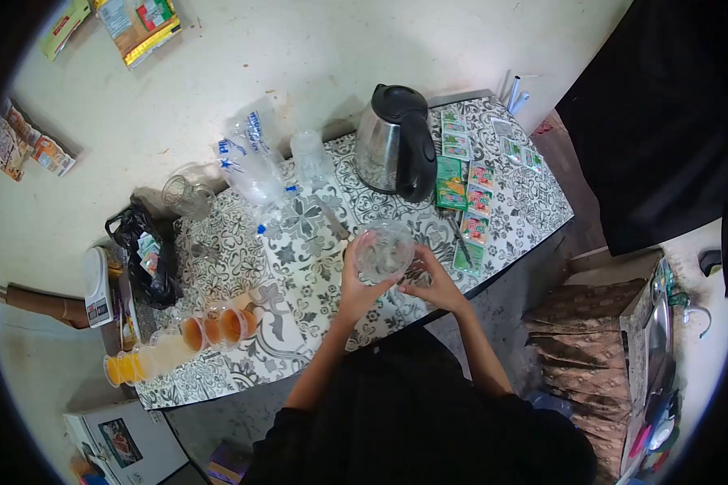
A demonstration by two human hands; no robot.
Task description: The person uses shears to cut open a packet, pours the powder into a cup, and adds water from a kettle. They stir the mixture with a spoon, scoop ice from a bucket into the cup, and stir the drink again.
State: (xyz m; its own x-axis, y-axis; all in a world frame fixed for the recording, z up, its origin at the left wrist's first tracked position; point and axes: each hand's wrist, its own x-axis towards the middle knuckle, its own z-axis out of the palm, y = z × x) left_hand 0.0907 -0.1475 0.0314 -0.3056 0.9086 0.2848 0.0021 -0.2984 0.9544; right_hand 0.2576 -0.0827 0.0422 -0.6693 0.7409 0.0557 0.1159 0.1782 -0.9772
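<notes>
Holds a clear container (387, 250) over the worktop (299, 311) with 2 hands. Wraps the left hand (356, 280) around its left side, partly closed, with the thumb across the near edge. Bends the right hand (430, 281) at its right side, half open, with the thumb set apart from the fingers; cannot tell about any firm grip there.

Shows a kettle (374, 149) straight beyond the 2 hands, with its black handle turned towards the right hand. Has clear plastic cups (309, 158) beyond the left hand, just left of the kettle, and next to them clear wrappers (251, 166) with blue print. Includes small packets (479, 202) in green and orange beyond the right hand, laid in strips right of the kettle, with a slim dark object (464, 241) among them, near the right hand.

Shows a glass jug (188, 196) farther to the left of the left hand, close to the wall, and a black plastic bag (150, 259) just nearer than the jug, with more packets in its mouth. Has a white scale (98, 283) at the far left of the left hand, past the bag. Includes a row of drink cups (236, 325) well left of the left hand, filled with orange, pale and yellow liquid.
</notes>
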